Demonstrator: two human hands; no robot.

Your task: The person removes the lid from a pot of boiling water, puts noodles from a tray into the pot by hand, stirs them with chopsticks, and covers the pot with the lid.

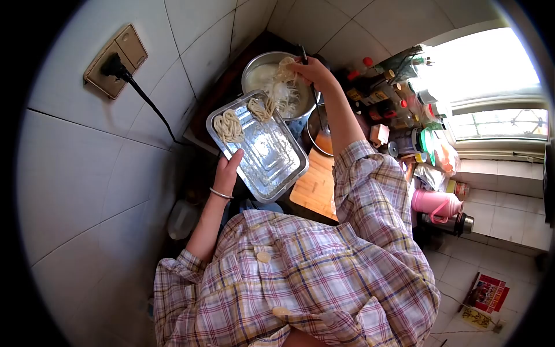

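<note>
My left hand (229, 169) grips the near-left rim of a shiny rectangular metal tray (267, 159), thumb on top. The tray tilts beside a round metal pot (247, 70), its far edge over the pot's rim. Two small bundles of noodles (229, 126) lie at the tray's far end. Over the pot, my right hand (314, 73) is closed on a clump of pale noodles (285, 69). More loose noodles (285, 98) lie in the whitish liquid below. A dark-handled utensil (303, 54) passes by my right hand towards a smaller pan; its lower end is partly hidden.
Right of the pot, the smaller pan (313, 122) stands by a wooden cutting board (315, 182). Bottles and jars (381, 98) crowd the counter below the window. A pink thermos (436, 202) stands farther right. A plugged-in black cord (145, 103) hangs down the left wall.
</note>
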